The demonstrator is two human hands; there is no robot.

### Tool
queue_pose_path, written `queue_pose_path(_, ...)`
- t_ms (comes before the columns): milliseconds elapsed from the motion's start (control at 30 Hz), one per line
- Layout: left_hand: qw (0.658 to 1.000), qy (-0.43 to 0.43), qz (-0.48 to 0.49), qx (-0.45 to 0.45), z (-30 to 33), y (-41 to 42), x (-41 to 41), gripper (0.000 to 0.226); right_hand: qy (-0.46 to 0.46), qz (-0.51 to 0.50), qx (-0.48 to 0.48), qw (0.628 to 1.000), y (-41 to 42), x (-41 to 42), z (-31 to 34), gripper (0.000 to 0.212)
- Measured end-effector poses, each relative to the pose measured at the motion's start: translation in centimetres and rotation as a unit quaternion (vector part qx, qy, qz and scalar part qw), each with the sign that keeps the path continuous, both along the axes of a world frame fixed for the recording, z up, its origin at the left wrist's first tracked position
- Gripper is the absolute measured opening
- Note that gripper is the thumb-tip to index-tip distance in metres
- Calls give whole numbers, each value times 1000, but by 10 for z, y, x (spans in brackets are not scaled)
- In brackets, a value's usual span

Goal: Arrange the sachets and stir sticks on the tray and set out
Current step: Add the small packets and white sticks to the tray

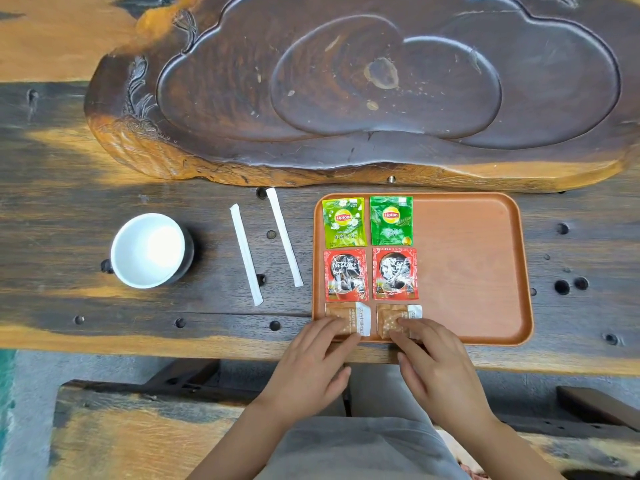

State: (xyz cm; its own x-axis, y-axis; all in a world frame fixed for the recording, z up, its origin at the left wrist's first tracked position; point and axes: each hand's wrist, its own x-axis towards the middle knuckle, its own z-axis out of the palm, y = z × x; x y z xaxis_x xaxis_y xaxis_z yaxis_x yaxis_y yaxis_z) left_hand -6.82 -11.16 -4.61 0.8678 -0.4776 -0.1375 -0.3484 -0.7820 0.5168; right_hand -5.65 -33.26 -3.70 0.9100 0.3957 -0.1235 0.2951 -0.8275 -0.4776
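An orange tray lies on the dark wooden table. On its left half sit two green Lipton sachets, below them two red Nescafe sachets, and at the front edge two brown sugar sachets. My left hand rests its fingertips on the left brown sachet. My right hand presses its fingers on the right brown sachet. Two white wrapped stir sticks lie on the table left of the tray.
A white cup stands on the table at the left. A large carved wooden tea board fills the back. The table's front edge runs just under my hands, with a bench below.
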Motion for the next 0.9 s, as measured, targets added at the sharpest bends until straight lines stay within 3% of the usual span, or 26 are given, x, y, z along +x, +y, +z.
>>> queue_pose_path(133,997,-32,41,-58,15,9,7,40,-16,-24,39,999,19,20,14,28)
queue_pose_path(367,942,-129,310,-31,45,61,70,30,-77,14,106,991,99,99,35,22)
queue_pose_path(467,924,-98,370,-6,45,76,95,30,-56,39,85,994,135,129,37,27)
queue_pose_path(600,911,-10,409,54,29,79,104,28,54,50,-9,997,163,150,24,28)
queue_pose_path(700,865,83,487,85,15,78,102,31,106,43,-76,991,178,154,11,28)
queue_pose_path(900,844,91,524,74,2,77,103,27,115,19,-127,985,194,152,-1,27)
